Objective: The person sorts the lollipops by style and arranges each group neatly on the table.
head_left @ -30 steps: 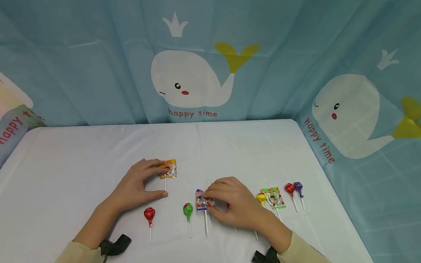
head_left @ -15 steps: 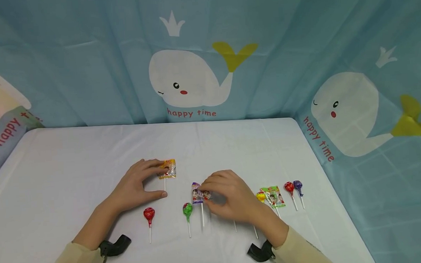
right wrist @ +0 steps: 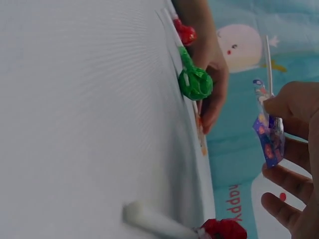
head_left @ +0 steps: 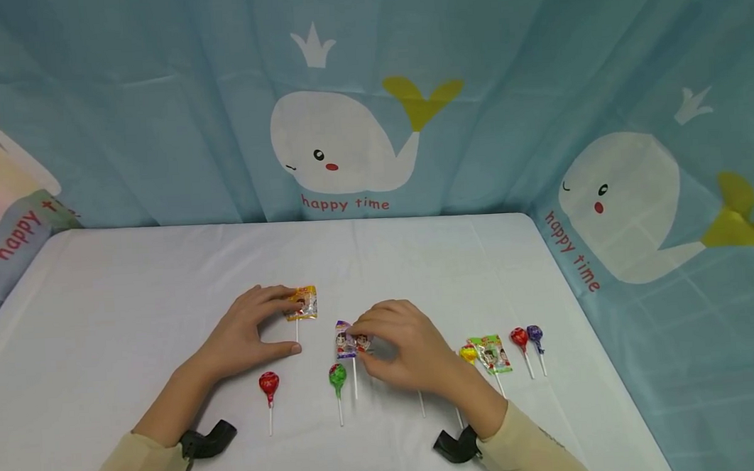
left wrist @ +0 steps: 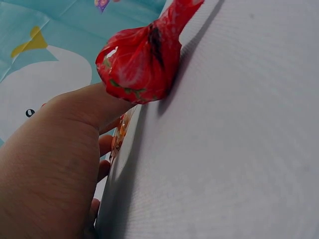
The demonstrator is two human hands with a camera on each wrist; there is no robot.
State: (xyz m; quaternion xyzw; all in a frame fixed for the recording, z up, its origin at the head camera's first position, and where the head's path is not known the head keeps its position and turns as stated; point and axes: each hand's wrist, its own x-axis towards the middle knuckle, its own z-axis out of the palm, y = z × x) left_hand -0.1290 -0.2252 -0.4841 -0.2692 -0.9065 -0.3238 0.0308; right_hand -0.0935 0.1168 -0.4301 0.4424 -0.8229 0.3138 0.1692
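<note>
Just to the right of the green ball lollipop [head_left: 337, 373], and a little beyond it from the person, we see the purple-wrapped lollipop [head_left: 342, 342]. Its stick points back toward the person, its long axis nearly parallel to the green ball lollipop's stick. Right of that landmark, the right hand [head_left: 407, 344] pinches the wrapper between thumb and fingers; in the right wrist view we find its other fingers spread, and the purple-wrapped lollipop raised off the white cloth [head_left: 162, 289].

Beyond and left of the green ball lollipop, the left hand [head_left: 244, 335] rests stretched fingers on the orange-wrapped lollipop [head_left: 306, 306], thumb spread apart; whether the thumb touches the stick we cannot tell. This stick also points toward the person.

Left of the green ball lollipop lies a red ball lollipop [head_left: 269, 385], stick toward the person. Well to its right we count a yellow ball lollipop [head_left: 468, 354], a green-packet lollipop [head_left: 495, 356], another red lollipop [head_left: 519, 337] and a purple ball lollipop [head_left: 534, 332].
</note>
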